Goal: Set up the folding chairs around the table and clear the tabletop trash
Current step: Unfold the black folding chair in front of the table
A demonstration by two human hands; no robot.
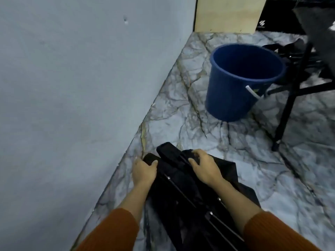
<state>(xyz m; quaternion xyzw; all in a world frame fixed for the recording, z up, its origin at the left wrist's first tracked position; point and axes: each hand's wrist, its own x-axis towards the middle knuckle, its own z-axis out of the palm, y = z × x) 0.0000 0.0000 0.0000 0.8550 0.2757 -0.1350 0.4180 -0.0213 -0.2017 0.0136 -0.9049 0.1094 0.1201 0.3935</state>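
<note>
A folded black fabric chair (183, 194) with thin metal rods stands on the marble floor below me, close to the wall. My left hand (144, 172) grips the chair's left padded arm end. Curled over the bunched black fabric on the right side of the chair is my right hand (204, 166). Both forearms wear orange-brown sleeves. The chair's lower part is hidden beneath the frame edge.
A grey wall (72, 87) runs along the left. A blue bucket (241, 82) stands on the floor ahead right. Black frame legs (288, 105) and dark fabric of another chair or stand lie at the right. A pale wooden panel (228, 13) is at the back.
</note>
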